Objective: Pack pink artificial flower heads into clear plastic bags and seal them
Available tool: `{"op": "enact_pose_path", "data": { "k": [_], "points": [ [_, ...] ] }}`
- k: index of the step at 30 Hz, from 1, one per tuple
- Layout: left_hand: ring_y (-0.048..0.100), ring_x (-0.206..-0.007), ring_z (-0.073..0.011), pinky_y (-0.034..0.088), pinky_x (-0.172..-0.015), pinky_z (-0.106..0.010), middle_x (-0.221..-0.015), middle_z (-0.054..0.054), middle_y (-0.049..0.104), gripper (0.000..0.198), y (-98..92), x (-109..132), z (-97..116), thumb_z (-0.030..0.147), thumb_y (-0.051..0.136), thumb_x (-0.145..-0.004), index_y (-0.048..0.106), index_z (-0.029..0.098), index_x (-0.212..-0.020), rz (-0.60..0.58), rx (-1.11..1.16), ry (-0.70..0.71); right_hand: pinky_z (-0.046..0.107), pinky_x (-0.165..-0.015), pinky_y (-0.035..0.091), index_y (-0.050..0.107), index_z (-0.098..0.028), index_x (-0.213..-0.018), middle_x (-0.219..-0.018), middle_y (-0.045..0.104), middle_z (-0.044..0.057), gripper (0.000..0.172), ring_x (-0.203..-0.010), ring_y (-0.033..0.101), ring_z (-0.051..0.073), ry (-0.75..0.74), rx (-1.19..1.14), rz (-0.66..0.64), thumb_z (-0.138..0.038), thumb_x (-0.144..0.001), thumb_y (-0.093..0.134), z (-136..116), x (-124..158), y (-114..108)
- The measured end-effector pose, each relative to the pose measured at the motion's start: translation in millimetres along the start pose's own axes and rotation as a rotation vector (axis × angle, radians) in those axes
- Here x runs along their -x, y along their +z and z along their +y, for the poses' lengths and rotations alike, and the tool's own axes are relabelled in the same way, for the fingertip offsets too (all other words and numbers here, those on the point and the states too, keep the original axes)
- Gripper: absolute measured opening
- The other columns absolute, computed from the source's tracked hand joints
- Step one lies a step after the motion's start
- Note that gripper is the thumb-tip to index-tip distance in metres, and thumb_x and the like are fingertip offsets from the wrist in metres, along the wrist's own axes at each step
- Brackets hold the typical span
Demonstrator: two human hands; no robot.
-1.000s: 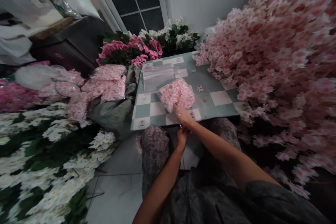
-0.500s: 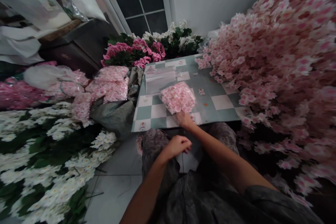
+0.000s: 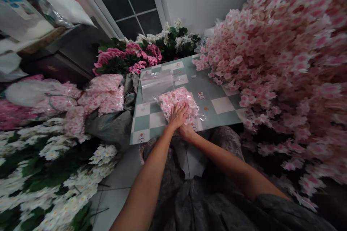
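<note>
A clear plastic bag of pink artificial flowers (image 3: 193, 107) lies near the front edge of a small table (image 3: 142, 122) with a green and white checked top. My left hand (image 3: 179, 116) lies flat on the bag with its fingers stretched out over the flowers. Close below it, at the bag's near edge, is my right hand (image 3: 186, 132); its fingers are hidden by the bag and the left hand. Behind and to the left, a stack of flat clear bags (image 3: 157, 88) rests on the tabletop.
Filled bags of pink flowers (image 3: 111, 95) are piled left of the table. White flower bunches (image 3: 73, 177) cover the floor at the left. A tall mass of pale pink flowers (image 3: 284, 65) overhangs the table's right side. Darker pink flowers (image 3: 135, 54) stand behind.
My left hand has come up from above my lap and now presses on the bag of flowers. My right hand stays at the bag's near edge. The view has shifted slightly.
</note>
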State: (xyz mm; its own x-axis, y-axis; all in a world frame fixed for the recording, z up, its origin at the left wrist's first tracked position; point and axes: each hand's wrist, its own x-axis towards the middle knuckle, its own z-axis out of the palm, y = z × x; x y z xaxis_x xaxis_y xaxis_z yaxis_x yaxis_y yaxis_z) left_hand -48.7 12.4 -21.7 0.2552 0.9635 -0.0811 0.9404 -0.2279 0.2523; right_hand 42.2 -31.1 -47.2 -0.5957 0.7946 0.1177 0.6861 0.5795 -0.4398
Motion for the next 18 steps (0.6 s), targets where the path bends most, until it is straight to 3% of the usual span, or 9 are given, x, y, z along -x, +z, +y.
{"op": "enact_pose_path", "data": {
  "k": [3, 5, 7, 8, 10, 13, 15, 18],
  "points": [
    [0.014, -0.159, -0.0296, 0.008, -0.128, -0.058, -0.167, -0.002, 0.033, 0.055, 7.1, 3.0, -5.7, 0.037, 0.039, -0.102, 0.042, 0.026, -0.157, -0.002, -0.058, 0.046, 0.06, -0.104, 0.049, 0.064, -0.009, -0.133, -0.14, 0.061, 0.023, 0.049, -0.129, 0.059, 0.038, 0.001, 0.053, -0.109, -0.004, -0.09, 0.041, -1.4, 32.1, -11.0],
    [0.012, -0.159, -0.0308, 0.006, -0.128, -0.059, -0.168, -0.003, 0.031, 0.058, 12.6, 4.8, -9.4, 0.039, 0.041, -0.102, 0.04, 0.025, -0.158, 0.019, -0.104, 0.09, 0.052, -0.101, 0.052, 0.069, -0.011, -0.125, -0.127, 0.069, 0.021, 0.04, -0.119, 0.065, 0.033, -0.04, 0.025, -0.143, -0.008, -0.093, 0.044, 4.6, 49.8, -30.8],
    [0.009, -0.159, -0.0326, 0.003, -0.128, -0.059, -0.169, -0.005, 0.027, 0.061, 19.1, 6.4, -12.1, 0.041, 0.044, -0.101, 0.038, 0.024, -0.159, 0.039, -0.149, 0.123, 0.042, -0.097, 0.055, 0.07, -0.015, -0.125, -0.118, 0.073, 0.017, 0.037, -0.108, 0.069, 0.027, -0.068, -0.063, -0.064, -0.015, -0.098, 0.044, 19.9, 56.7, -54.3],
    [0.007, -0.159, -0.0334, 0.002, -0.128, -0.06, -0.169, -0.005, 0.026, 0.062, 22.2, 7.1, -13.0, 0.041, 0.045, -0.101, 0.037, 0.023, -0.159, 0.049, -0.167, 0.129, 0.041, -0.099, 0.054, 0.067, -0.017, -0.132, -0.123, 0.071, 0.016, 0.038, -0.111, 0.068, 0.026, -0.076, -0.094, 0.014, -0.019, -0.1, 0.045, 31.2, 55.3, -64.3],
    [0.006, -0.159, -0.0338, 0.003, -0.128, -0.06, -0.17, -0.006, 0.025, 0.063, 27.3, 8.1, -14.4, 0.041, 0.046, -0.1, 0.035, 0.024, -0.16, 0.064, -0.189, 0.138, 0.047, -0.114, 0.043, 0.053, -0.019, -0.149, -0.148, 0.056, 0.016, 0.048, -0.137, 0.053, 0.029, -0.087, -0.065, 0.139, -0.027, -0.102, 0.047, 58.3, 45.4, -75.8],
    [0.007, -0.159, -0.0326, 0.003, -0.128, -0.059, -0.17, -0.008, 0.023, 0.066, 29.6, 10.1, -17.1, 0.041, 0.047, -0.1, 0.032, 0.022, -0.161, 0.08, -0.208, 0.15, 0.061, -0.123, 0.024, 0.043, -0.017, -0.156, -0.164, 0.036, 0.014, 0.059, -0.154, 0.027, 0.035, -0.035, 0.079, 0.012, -0.034, -0.1, 0.051, 97.5, 28.6, -69.7],
    [0.008, -0.159, -0.0313, 0.004, -0.129, -0.056, -0.17, -0.009, 0.022, 0.069, 26.2, 13.1, -18.6, 0.042, 0.049, -0.099, 0.031, 0.018, -0.162, 0.077, -0.202, 0.148, 0.066, -0.122, 0.021, 0.04, -0.018, -0.158, -0.166, 0.031, 0.012, 0.062, -0.156, 0.023, 0.036, -0.042, 0.12, -0.092, -0.038, -0.101, 0.05, 114.9, 25.7, -59.1],
    [0.015, -0.159, -0.0294, 0.01, -0.129, -0.055, -0.169, -0.008, 0.027, 0.065, 11.6, 17.4, -13.7, 0.038, 0.047, -0.1, 0.034, 0.02, -0.161, 0.047, -0.14, 0.109, 0.066, -0.121, 0.025, 0.037, -0.022, -0.16, -0.168, 0.027, 0.009, 0.06, -0.156, 0.021, 0.034, -0.053, 0.092, -0.074, -0.04, -0.103, 0.043, 127.8, 32.4, -51.5]
  ]
}}
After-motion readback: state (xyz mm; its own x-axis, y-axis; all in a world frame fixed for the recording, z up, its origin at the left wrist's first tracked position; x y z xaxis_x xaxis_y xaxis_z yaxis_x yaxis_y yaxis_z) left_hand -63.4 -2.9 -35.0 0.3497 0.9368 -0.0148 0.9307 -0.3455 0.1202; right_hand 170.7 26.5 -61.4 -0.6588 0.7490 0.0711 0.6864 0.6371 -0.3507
